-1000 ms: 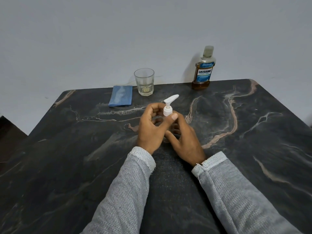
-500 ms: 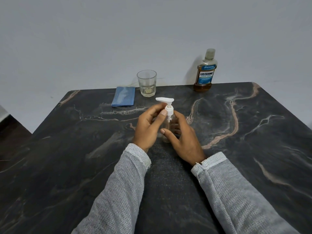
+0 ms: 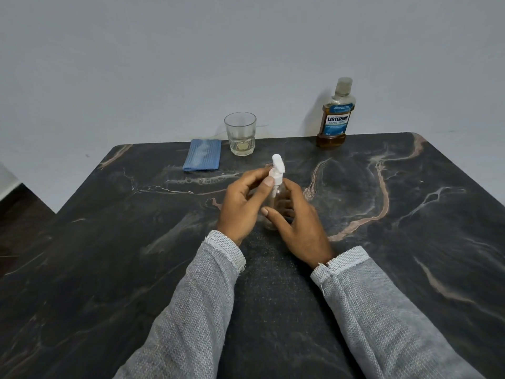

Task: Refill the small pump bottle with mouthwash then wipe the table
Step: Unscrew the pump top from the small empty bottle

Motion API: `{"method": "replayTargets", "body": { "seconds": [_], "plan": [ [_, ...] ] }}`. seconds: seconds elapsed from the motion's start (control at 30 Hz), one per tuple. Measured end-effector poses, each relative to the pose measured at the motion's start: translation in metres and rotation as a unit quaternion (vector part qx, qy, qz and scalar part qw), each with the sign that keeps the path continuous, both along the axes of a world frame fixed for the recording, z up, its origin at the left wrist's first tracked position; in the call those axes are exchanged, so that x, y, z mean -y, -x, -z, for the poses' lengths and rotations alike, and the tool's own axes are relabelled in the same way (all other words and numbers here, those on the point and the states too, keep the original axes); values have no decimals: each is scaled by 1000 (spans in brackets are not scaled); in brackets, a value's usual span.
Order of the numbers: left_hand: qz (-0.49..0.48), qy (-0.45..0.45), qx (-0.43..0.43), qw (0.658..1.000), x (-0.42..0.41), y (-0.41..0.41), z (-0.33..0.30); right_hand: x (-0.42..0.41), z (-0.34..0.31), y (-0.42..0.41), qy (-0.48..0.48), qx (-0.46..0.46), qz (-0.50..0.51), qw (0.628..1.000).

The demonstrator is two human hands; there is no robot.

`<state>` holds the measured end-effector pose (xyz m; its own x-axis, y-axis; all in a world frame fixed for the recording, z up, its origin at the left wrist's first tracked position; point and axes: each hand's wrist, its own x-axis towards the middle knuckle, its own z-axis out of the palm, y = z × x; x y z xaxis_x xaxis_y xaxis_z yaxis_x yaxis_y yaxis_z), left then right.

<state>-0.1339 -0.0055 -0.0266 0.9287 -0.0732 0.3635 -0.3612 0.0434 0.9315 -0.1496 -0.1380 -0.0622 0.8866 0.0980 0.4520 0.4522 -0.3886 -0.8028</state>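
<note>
Both hands meet mid-counter: left hand (image 3: 240, 206) pinches the pump (image 3: 276, 170) atop the upright bottle (image 3: 274, 206), right hand (image 3: 297, 225) curls round it.

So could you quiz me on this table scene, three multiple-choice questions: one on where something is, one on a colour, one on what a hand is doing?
1. Where is the cloth?
A. left of the glass
B. under the mouthwash
C. on a sleeve

2. What colour is the pump?
A. blue
B. white
C. black

3. What is the left hand doing?
A. lying flat on the table
B. lifting the glass
C. pinching the pump collar

Answers: 1 A, it lies at the far edge beside the glass. 2 B, the pump head is plain white. 3 C, thumb and fingers close on the collar while the right hand holds the bottle.
</note>
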Motion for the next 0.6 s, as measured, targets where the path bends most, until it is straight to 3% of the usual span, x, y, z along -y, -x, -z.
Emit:
{"method": "replayTargets", "body": {
  "seconds": [0.6],
  "plan": [
    [-1, 14, -5, 1000, 4, 2, -2, 0, 2, -1, -16, -14, -6, 1000]
  ]
}}
